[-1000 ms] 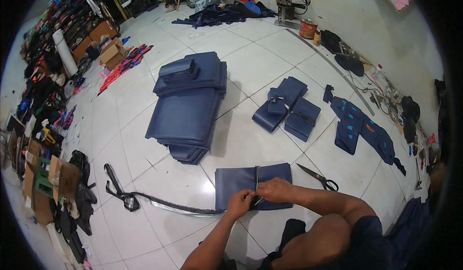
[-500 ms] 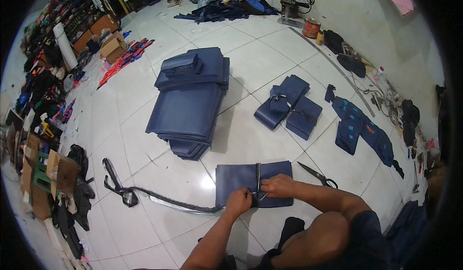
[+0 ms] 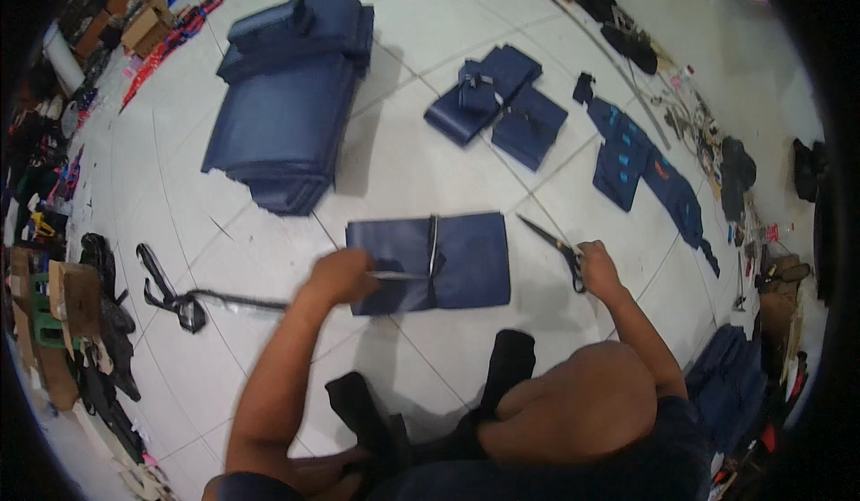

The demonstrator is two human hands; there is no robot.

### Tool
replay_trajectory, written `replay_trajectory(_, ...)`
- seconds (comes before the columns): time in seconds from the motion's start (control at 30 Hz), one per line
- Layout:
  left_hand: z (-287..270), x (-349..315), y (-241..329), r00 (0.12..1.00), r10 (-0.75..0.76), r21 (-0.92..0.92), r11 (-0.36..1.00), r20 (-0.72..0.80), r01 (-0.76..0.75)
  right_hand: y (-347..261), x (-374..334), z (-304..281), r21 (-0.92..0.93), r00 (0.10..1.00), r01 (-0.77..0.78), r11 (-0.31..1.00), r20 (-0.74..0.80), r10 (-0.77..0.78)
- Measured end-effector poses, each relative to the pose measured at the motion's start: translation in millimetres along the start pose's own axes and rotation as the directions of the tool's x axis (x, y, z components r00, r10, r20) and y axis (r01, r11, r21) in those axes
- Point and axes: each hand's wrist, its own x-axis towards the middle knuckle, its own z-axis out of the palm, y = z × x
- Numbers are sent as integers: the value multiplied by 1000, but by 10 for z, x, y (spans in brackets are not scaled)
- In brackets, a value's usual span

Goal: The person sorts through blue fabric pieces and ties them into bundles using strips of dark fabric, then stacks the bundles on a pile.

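Lying flat, navy fabric piece (image 3: 466,259), strap (image 3: 433,248) across middle

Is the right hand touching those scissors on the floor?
Touching. The head view shows the right hand closed over the handles of the scissors.

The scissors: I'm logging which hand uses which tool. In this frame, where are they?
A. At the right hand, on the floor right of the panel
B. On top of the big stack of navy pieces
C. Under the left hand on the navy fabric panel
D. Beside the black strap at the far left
A: the right hand rests on the handles of the scissors, blades on the floor tiles beside the navy fabric panel.
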Motion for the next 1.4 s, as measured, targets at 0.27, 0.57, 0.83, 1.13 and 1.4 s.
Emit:
replay_trajectory(0.27,-655,-464,-473,989,85,163,981,118,-104,-122,-441,-87,-114,999,-8,993,31,11)
replay_trajectory(0.57,-805,-816,-568,982,-121,-314,936,143,161,-188,-456,-248,196,879,-280,940,445,169)
replay_trajectory(0.83,-637,-732,-743,989,-50,-406,914,-137,-10,-987,-802,-462,157,964,-25,987,265,-18)
replay_trajectory(1.13,-798,-779,-438,971,14,-409,905,-237,-113,-1666,-370,-553,-52,857,463,885,283,-431)
replay_trajectory(1.4,-839,-1026,-810,884,-66,-411,900,-463,-148,-1788,-263,-237,-13,848,418,908,365,-385)
